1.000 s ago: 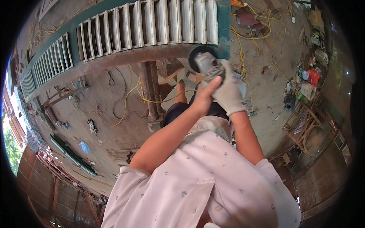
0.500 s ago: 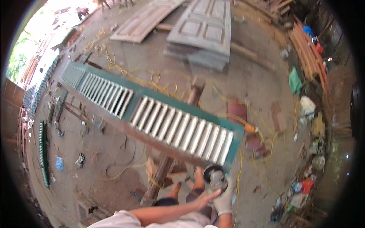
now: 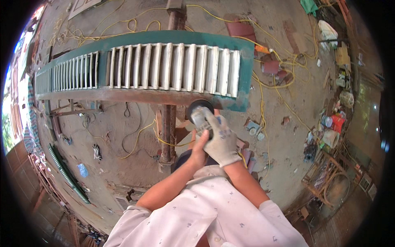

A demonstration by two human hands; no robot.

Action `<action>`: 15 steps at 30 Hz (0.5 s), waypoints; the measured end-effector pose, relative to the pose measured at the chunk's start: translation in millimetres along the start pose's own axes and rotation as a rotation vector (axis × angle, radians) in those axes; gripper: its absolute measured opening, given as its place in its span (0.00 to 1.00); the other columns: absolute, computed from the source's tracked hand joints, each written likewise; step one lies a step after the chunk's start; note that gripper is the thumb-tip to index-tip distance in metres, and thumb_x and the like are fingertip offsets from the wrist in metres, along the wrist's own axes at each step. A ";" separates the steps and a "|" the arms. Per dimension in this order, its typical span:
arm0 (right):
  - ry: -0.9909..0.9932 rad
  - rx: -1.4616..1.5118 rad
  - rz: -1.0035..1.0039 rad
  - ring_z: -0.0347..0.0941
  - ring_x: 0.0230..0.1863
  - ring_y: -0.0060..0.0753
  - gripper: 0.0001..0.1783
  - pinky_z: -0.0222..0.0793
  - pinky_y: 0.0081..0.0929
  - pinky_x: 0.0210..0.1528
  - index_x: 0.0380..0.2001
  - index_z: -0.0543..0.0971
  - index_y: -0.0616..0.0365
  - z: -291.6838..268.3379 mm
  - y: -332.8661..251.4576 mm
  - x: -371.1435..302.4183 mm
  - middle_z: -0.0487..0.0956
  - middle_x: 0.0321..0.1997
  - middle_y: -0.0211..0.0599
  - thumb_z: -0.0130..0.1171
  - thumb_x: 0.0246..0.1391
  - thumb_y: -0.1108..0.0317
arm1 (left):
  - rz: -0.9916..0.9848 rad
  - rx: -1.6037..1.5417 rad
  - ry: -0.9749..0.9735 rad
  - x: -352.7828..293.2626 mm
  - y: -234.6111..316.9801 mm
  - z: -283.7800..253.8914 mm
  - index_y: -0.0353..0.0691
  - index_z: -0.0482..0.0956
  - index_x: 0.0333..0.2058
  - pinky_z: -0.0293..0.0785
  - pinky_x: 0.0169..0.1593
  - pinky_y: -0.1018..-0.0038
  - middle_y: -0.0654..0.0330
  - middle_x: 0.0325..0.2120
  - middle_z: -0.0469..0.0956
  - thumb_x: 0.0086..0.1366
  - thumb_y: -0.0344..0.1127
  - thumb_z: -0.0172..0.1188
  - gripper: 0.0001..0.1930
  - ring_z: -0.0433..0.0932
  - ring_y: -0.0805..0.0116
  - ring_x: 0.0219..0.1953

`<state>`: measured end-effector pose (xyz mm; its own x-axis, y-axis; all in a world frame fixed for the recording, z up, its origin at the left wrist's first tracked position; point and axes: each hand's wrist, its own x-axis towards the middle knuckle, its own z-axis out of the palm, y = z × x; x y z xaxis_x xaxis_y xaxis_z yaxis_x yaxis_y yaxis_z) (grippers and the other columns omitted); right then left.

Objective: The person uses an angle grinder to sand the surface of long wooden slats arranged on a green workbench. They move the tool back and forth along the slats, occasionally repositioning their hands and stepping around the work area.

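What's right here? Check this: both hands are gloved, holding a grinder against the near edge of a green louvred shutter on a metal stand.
One thing is wrong: only the right hand wears a glove; the left hand is bare. The head view shows it. The rest stands: both hold the grinder against the near edge of the green louvred shutter on the metal stand.

Bare, dusty concrete floor, sunlit. Yellow cables strewn across it. Rusty metal stand upright at centre. Cans and containers cluttered at right, beside a wooden frame. Green slatted panel lying at left. Daylight at far left edge.
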<state>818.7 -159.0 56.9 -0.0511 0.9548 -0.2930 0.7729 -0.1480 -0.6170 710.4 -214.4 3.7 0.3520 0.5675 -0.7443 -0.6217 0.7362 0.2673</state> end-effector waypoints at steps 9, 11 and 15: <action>0.074 -0.059 0.040 0.83 0.52 0.61 0.40 0.81 0.51 0.54 0.71 0.75 0.37 4.4 9.6 7.6 0.80 0.58 0.50 0.71 0.53 0.58 | 0.001 0.014 -0.010 13.8 5.9 3.9 0.41 0.64 0.73 0.68 0.73 0.58 0.52 0.65 0.75 0.76 0.61 0.58 0.38 0.76 0.57 0.66; 0.073 0.006 0.123 0.83 0.52 0.60 0.42 0.80 0.50 0.53 0.71 0.75 0.40 -12.0 20.5 5.8 0.81 0.56 0.51 0.76 0.51 0.57 | 0.005 0.090 0.008 18.0 7.1 33.6 0.41 0.64 0.72 0.69 0.72 0.57 0.51 0.62 0.76 0.73 0.61 0.63 0.40 0.76 0.57 0.65; 0.095 0.032 0.148 0.82 0.55 0.59 0.43 0.79 0.52 0.54 0.72 0.75 0.42 -20.9 34.3 2.4 0.82 0.56 0.51 0.76 0.50 0.57 | -0.127 0.076 -0.088 28.7 -7.6 42.2 0.37 0.71 0.69 0.67 0.71 0.66 0.57 0.62 0.78 0.76 0.60 0.61 0.36 0.76 0.65 0.64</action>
<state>858.3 -156.5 50.3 0.1225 0.9418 -0.3130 0.7473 -0.2950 -0.5954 754.8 -188.1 6.1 0.4863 0.4956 -0.7197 -0.5148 0.8280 0.2223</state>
